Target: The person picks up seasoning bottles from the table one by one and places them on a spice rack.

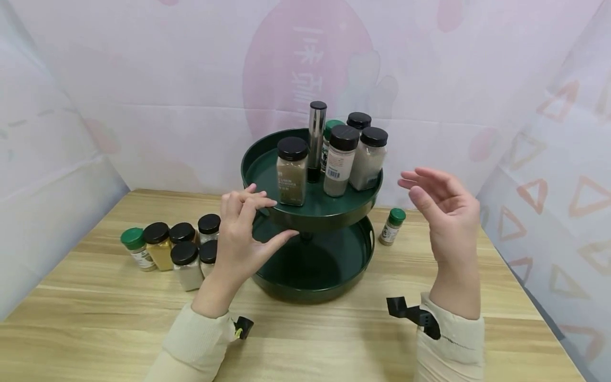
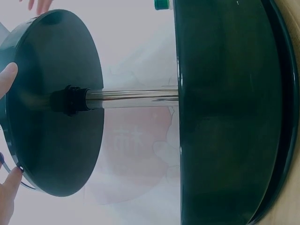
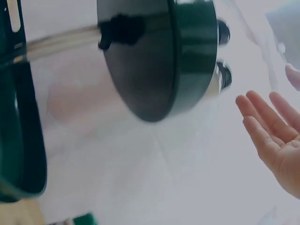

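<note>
- from here, the left hand (image 1: 238, 225) is nearer, thumb and fingers wide apart at the upper tray (image 1: 329, 218), which lies toward its two o'clock
- right hand (image 1: 448, 223) wide, empty, tray toward ten o'clock, apart
- post (image 2: 136, 97) upright, joining lower tray (image 1: 310, 293)
</note>
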Demonstrator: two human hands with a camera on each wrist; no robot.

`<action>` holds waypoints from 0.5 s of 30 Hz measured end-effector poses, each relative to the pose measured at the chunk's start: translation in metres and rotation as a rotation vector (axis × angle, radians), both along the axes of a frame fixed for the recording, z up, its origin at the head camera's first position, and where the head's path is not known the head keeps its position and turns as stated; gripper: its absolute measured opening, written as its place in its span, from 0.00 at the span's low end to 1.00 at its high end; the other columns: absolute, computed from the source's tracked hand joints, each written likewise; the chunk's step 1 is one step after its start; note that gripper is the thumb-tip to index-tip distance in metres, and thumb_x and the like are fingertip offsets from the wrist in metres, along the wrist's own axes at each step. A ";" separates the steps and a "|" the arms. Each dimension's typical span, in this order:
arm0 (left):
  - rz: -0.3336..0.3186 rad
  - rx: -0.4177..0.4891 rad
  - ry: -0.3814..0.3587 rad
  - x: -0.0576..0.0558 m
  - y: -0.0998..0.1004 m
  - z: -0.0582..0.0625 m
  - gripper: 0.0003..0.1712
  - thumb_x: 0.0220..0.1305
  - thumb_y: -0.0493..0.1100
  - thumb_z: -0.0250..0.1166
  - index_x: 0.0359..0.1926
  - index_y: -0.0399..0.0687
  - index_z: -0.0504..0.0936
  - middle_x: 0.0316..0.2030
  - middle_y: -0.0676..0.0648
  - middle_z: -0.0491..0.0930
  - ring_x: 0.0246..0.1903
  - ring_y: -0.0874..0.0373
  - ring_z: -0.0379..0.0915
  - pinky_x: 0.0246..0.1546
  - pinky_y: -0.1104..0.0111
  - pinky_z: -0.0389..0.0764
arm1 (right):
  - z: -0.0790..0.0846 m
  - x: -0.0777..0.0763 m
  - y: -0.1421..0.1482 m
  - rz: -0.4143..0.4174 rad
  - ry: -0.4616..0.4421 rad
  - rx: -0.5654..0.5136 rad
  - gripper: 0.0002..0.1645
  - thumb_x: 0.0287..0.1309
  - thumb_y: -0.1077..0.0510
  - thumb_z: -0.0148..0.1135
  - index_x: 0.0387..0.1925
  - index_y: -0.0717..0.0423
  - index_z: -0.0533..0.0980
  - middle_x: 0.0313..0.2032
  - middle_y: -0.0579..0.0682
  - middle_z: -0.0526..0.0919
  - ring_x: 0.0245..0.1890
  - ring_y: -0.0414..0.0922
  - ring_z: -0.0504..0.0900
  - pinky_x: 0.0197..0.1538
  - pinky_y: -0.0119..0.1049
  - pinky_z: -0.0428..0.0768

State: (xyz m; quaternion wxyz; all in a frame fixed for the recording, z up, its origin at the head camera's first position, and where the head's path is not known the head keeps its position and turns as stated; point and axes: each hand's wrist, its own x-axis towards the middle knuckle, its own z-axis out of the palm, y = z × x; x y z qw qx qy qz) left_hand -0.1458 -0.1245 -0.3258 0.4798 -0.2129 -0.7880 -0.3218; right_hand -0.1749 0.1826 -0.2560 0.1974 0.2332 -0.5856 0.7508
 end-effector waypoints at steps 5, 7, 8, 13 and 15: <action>0.001 0.000 0.003 0.000 0.001 0.001 0.38 0.31 0.41 0.87 0.45 0.38 0.77 0.48 0.36 0.73 0.61 0.38 0.65 0.59 0.48 0.68 | -0.013 -0.013 0.016 -0.136 -0.129 -0.104 0.16 0.60 0.69 0.65 0.50 0.68 0.78 0.41 0.53 0.89 0.44 0.46 0.88 0.50 0.31 0.84; 0.000 0.000 0.002 0.001 0.001 0.001 0.38 0.31 0.41 0.87 0.45 0.38 0.77 0.48 0.35 0.73 0.61 0.38 0.65 0.59 0.48 0.68 | -0.018 -0.019 0.021 -0.173 -0.178 -0.129 0.17 0.59 0.68 0.67 0.50 0.68 0.78 0.40 0.53 0.89 0.43 0.45 0.88 0.48 0.29 0.84; 0.001 -0.001 0.002 0.001 0.001 0.002 0.38 0.31 0.41 0.87 0.45 0.38 0.77 0.48 0.35 0.73 0.61 0.38 0.65 0.59 0.48 0.68 | -0.021 -0.022 0.024 -0.186 -0.202 -0.132 0.17 0.58 0.67 0.67 0.49 0.68 0.78 0.40 0.52 0.89 0.43 0.45 0.88 0.48 0.29 0.84; 0.006 -0.006 0.002 0.001 0.001 0.003 0.38 0.31 0.41 0.87 0.44 0.38 0.77 0.48 0.35 0.73 0.60 0.38 0.66 0.58 0.48 0.69 | -0.034 -0.035 0.033 -0.208 -0.316 -0.111 0.16 0.58 0.65 0.68 0.49 0.62 0.79 0.40 0.48 0.88 0.42 0.42 0.87 0.47 0.26 0.83; 0.008 -0.009 0.003 0.001 0.001 0.003 0.37 0.31 0.41 0.87 0.44 0.38 0.77 0.47 0.35 0.73 0.60 0.38 0.66 0.57 0.47 0.70 | -0.039 -0.040 0.037 -0.223 -0.355 -0.086 0.15 0.58 0.65 0.68 0.48 0.59 0.79 0.39 0.46 0.87 0.41 0.40 0.86 0.46 0.25 0.82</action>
